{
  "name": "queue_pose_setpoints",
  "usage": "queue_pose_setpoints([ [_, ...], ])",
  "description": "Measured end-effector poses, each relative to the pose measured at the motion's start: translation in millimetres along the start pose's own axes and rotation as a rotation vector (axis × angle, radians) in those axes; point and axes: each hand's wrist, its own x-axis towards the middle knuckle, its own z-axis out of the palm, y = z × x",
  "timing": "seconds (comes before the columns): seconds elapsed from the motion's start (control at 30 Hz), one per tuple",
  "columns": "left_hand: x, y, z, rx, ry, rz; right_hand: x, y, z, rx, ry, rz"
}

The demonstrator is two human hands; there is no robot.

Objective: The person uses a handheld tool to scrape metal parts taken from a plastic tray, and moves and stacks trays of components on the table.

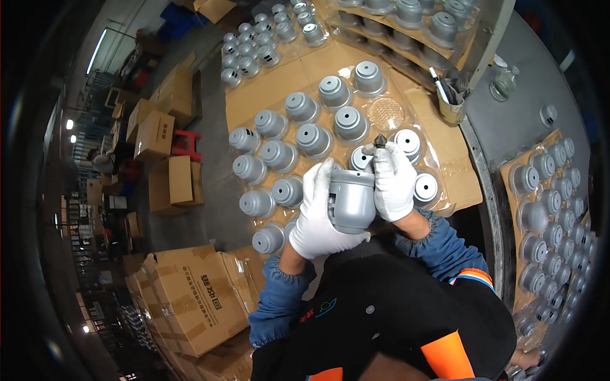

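A silver-grey metal cup-shaped part is in my left hand, which wears a white glove and wraps round its left side and underside. A small dark slot shows in the part's left side. My right hand, also gloved, is closed round a small tool with a dark conical tip, pointing up and away from me. It is just right of the held part. Beyond both hands, similar grey parts stand in rows in a clear plastic tray on cardboard.
More grey parts fill a tray on the right and a rack at the top. A cup of tools and a clear bottle stand upper right. Cardboard boxes are at left. Another person's hand shows at lower right.
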Motion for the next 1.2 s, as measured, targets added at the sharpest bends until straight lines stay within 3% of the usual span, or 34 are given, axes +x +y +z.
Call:
queue_pose_setpoints([
  [0.4,5,13,-6,0.124,0.012,0.093,-3,4,1,0.201,-0.005,0.018],
  [0.5,7,15,-4,0.076,0.009,0.004,1,4,-1,0.227,-0.023,0.035],
  [0.77,21,6,-3,0.014,-0.044,0.096,11,9,-6,0.265,-0.063,0.109],
  [0.97,32,0,10,-0.019,-0.047,0.143,20,23,-19,0.099,-0.113,0.106],
  [1.03,33,4,14,-0.024,-0.018,0.145,26,25,-23,0.090,-0.022,0.029],
  [1.1,35,8,16,0.006,0.085,0.143,39,18,-44,-0.298,-0.012,-0.382],
  [1.2,36,6,16,0.080,0.102,0.147,43,-10,-62,-0.381,-0.137,-0.452],
])
